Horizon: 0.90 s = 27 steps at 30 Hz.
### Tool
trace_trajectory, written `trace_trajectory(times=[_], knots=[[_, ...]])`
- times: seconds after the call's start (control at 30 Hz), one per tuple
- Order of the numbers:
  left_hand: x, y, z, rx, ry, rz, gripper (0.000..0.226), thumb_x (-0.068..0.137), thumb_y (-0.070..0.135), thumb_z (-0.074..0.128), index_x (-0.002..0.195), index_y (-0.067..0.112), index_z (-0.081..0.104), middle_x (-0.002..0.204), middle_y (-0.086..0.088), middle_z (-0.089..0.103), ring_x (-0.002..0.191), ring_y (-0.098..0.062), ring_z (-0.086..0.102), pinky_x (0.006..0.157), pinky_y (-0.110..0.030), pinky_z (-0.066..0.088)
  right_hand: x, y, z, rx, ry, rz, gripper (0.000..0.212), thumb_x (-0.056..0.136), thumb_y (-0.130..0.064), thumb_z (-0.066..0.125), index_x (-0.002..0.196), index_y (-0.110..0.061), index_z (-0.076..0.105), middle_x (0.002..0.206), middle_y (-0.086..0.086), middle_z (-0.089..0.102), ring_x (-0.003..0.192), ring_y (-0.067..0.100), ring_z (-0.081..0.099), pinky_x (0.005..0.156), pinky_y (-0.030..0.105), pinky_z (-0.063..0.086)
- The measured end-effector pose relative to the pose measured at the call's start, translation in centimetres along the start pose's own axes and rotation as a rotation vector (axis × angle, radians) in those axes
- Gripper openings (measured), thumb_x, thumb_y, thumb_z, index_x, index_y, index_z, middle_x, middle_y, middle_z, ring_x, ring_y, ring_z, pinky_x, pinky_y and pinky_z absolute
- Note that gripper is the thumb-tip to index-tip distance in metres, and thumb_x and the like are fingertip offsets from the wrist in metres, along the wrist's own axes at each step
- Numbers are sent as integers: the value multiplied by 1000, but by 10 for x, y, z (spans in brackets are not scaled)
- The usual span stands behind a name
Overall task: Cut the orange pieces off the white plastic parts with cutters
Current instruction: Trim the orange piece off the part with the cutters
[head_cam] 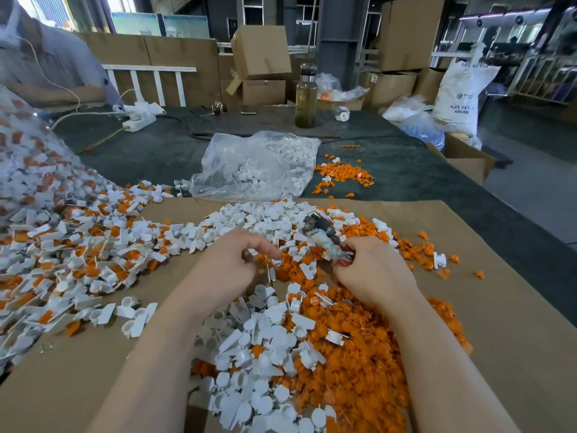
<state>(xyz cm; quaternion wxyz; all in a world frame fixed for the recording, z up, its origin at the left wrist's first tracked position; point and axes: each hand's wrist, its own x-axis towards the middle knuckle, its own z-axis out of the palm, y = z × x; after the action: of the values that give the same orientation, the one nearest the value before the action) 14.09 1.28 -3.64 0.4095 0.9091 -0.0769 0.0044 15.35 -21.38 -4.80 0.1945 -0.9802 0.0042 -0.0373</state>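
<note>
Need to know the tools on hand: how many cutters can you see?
1. The cutters are gripped in the right hand, head pointing up-left over the white and orange parts pile. Others may be buried under the parts.

The cutters point(324, 240) are smeared by motion above the right hand point(371, 270), so their jaws cannot be made out, and that hand's curled fingers cover most of the red handles. Left of the cutters, the left hand point(231, 260) is blurred too, its fingertips bent over something too small to tell, and both forearms hide much of the heap of orange pieces point(359, 354) and white plastic parts point(259, 354) below. Far left of the cutters, a seated person point(40, 57) and a clear bag of uncut parts point(18, 157) are cut off by the picture's edge.
</note>
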Motion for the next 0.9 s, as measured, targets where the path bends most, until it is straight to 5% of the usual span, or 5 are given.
trace_trajectory(times=[0.1,0.43,0.57,0.73,0.9], knots=[[1,-1,1,197,-84,65,49,92,0,59,85,46,72,105,14,52,87,-2,53,61,-8,42,2,7,-3,48,29,80,10,83,-26,60,75,-25,54,73,-4,59,65,15,57,48,26,36],[3,-1,9,282,-51,74,12,82,25,78,88,36,75,96,12,55,83,1,52,63,-7,35,2,11,-6,35,-86,36,17,82,-36,67,74,-28,54,75,-7,60,67,10,57,50,25,38],[2,0,13,249,-18,25,14,83,36,77,74,36,66,86,17,60,78,3,54,60,-12,35,1,3,-2,5,-90,27,22,83,-41,66,100,-27,63,87,-6,62,76,11,60,58,28,49],[5,0,14,236,-3,-81,24,85,18,74,72,36,65,79,24,61,72,11,54,52,-3,37,0,-2,0,-102,-81,21,23,86,-37,65,105,-26,62,88,-6,61,78,13,60,65,33,56],[2,1,14,126,90,-102,19,85,16,74,77,31,66,82,18,65,76,3,60,57,-11,42,-1,-4,1,-148,-64,20,27,85,-33,66,111,-26,61,90,-7,59,79,13,59,58,27,50]])
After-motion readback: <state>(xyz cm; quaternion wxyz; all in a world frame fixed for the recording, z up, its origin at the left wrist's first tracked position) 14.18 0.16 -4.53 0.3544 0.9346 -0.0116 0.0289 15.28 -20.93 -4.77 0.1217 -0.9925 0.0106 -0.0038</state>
